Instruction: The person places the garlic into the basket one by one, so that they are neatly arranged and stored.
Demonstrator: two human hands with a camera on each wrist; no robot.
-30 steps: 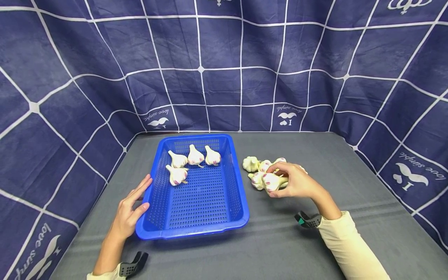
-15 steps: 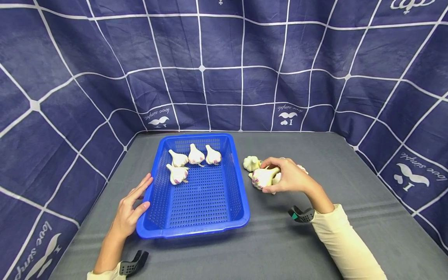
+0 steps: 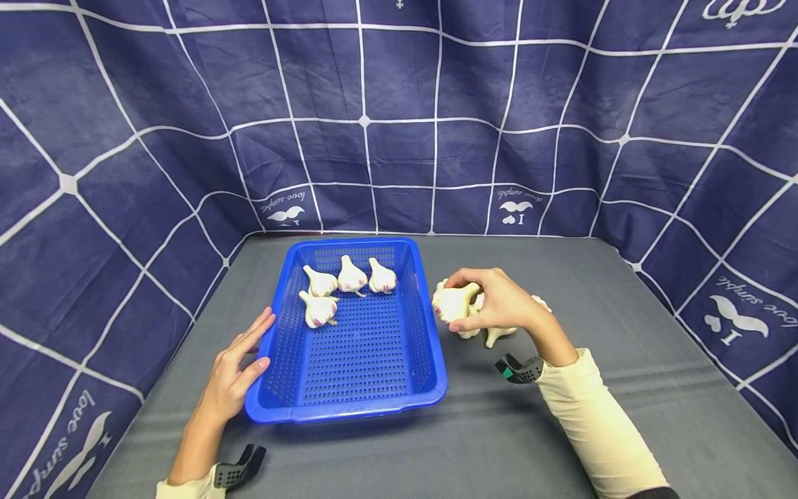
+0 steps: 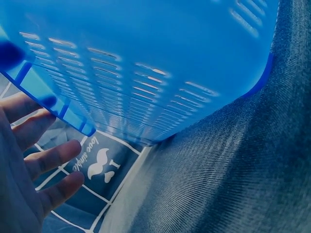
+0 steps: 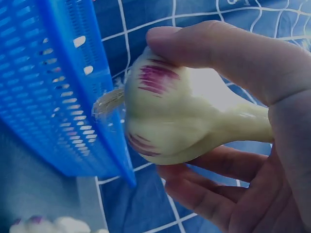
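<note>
A garlic bulb [image 3: 453, 303], white with purple streaks, is pinched between the thumb and fingers of my right hand [image 3: 501, 301]. In the right wrist view the held bulb [image 5: 170, 111] has its stem toward the palm and its root tuft toward the basket. The blue plastic basket [image 3: 349, 410] has several garlic bulbs grouped at its far left and back. My left hand [image 3: 231, 378] touches the basket's left rim with fingers fairly straight. The left wrist view has the fingers [image 4: 53, 158] spread beside the basket's slotted wall [image 4: 146, 87].
More garlic bulbs [image 3: 499, 335] lie in a pile on the grey tabletop [image 3: 486, 430], partly hidden under my right hand. A dark blue curtain with a white grid [image 3: 399, 159] closes off the back and both sides.
My right hand has moved left with the garlic bulb, away from the pile and closer to the basket's right rim. My left hand stays at the left rim.
</note>
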